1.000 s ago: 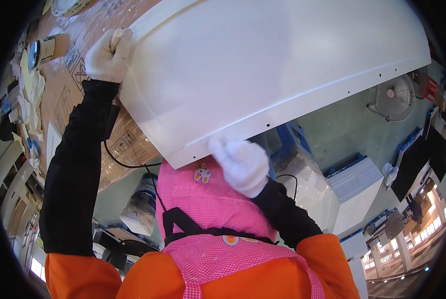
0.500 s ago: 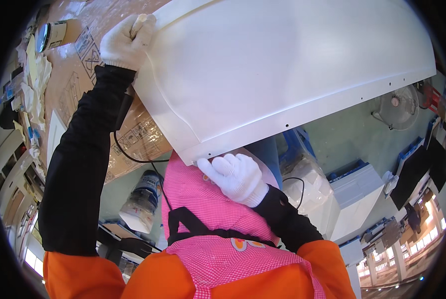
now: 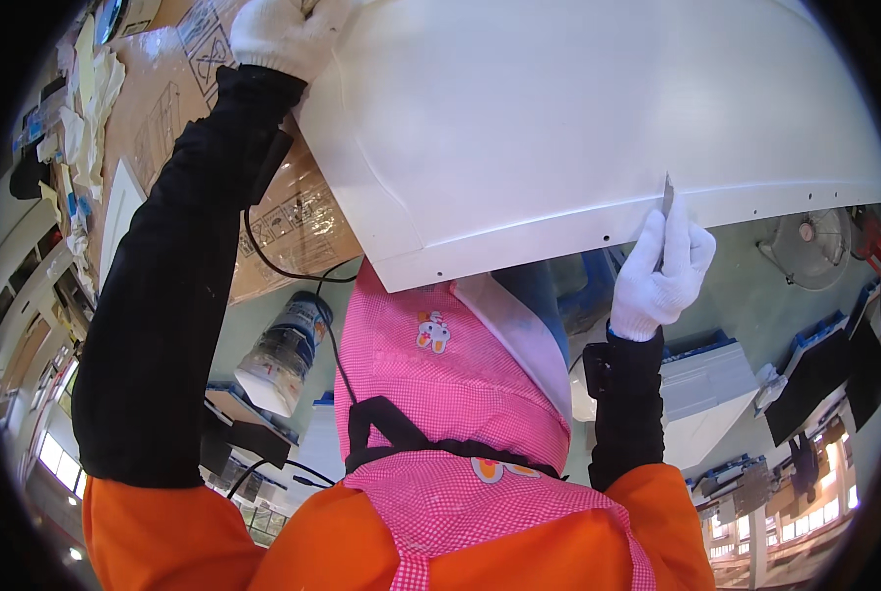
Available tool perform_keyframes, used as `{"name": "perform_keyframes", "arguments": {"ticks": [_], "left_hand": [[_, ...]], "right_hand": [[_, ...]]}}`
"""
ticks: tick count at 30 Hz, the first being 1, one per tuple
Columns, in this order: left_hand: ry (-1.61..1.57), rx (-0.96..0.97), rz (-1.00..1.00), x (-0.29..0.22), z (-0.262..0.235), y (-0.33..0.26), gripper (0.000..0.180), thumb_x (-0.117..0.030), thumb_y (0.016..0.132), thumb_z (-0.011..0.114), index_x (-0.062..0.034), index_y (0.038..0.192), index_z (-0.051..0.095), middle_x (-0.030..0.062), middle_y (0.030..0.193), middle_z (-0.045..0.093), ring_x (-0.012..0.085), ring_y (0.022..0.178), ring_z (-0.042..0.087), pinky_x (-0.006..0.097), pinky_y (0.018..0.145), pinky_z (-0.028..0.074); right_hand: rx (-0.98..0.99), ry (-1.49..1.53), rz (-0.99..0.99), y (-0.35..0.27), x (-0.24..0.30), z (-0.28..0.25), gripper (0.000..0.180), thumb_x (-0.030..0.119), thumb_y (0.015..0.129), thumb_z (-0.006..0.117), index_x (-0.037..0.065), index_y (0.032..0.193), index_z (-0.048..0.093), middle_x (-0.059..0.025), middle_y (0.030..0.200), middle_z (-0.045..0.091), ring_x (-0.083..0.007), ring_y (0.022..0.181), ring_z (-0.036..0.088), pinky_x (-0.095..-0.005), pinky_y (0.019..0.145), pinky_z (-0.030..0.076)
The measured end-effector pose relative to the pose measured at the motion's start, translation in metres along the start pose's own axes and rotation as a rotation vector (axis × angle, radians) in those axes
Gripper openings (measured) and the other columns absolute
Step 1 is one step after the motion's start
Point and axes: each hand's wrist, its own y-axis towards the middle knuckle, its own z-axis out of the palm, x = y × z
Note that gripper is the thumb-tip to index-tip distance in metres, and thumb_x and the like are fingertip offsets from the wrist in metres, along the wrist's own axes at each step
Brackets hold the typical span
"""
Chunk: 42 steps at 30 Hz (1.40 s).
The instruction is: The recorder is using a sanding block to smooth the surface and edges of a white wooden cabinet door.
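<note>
Overhead, the left hand grips a smooth white curved panel; the right hand pinches a blade.

Below the left arm, a clear jar with a blue label; flattened cardboard spreads beside that arm. Right of the right hand sits a round fan.

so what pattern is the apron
Pink and white gingham check apron, with a small cartoon patch; the head view shows it.
</note>
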Motion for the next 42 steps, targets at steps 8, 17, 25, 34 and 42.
{"name": "perform_keyframes", "arguments": {"ticks": [8,17,25,34,42], "left_hand": [[-0.121,0.004,0.082,0.003,0.006,-0.002,0.030,-0.012,0.100,0.057,-0.0066,0.071,0.052,-0.0039,0.063,0.048,0.0066,0.061,0.044,0.027,0.056,0.040],[-0.030,-0.030,0.172,0.008,0.009,0.004,0.030,-0.020,0.101,0.062,-0.0044,0.076,0.057,-0.0006,0.063,0.044,0.0093,0.062,0.042,0.029,0.060,0.042],[-0.126,-0.099,0.214,0.018,0.003,0.004,0.030,-0.024,0.101,0.062,-0.0042,0.079,0.062,0.0045,0.064,0.050,0.0114,0.061,0.047,0.029,0.062,0.045],[-0.161,-0.100,0.270,0.017,0.017,0.009,0.026,-0.022,0.099,0.064,-0.0027,0.083,0.066,0.0122,0.068,0.062,0.0153,0.062,0.057,0.032,0.065,0.049],[-0.140,-0.162,0.330,0.030,0.019,0.013,0.019,-0.018,0.099,0.064,-0.0015,0.089,0.067,0.0140,0.074,0.066,0.0141,0.069,0.060,0.029,0.071,0.050]], "right_hand": [[0.003,-0.116,-0.092,-0.024,0.029,0.004,0.045,-0.008,0.079,0.072,0.004,0.123,0.074,-0.0072,0.087,0.054,-0.0211,0.072,0.056,-0.0312,0.062,0.048],[0.492,0.421,-0.225,-0.135,0.181,0.027,0.031,0.004,0.078,0.074,0.011,0.108,0.078,-0.0028,0.059,0.040,-0.0222,0.052,0.049,-0.0361,0.046,0.038],[0.181,0.093,-0.079,-0.093,0.164,0.030,0.041,-0.002,0.072,0.080,0.005,0.112,0.077,-0.0022,0.073,0.049,-0.0202,0.066,0.055,-0.0335,0.056,0.045],[0.439,0.286,-0.309,-0.121,0.173,0.038,0.037,-0.003,0.074,0.071,0.007,0.109,0.078,-0.0027,0.066,0.049,-0.0207,0.056,0.053,-0.0332,0.050,0.043],[0.335,0.192,-0.168,-0.113,0.156,0.031,0.048,-0.010,0.070,0.072,0.002,0.117,0.075,-0.0024,0.072,0.054,-0.0196,0.060,0.055,-0.0301,0.053,0.044]]}}
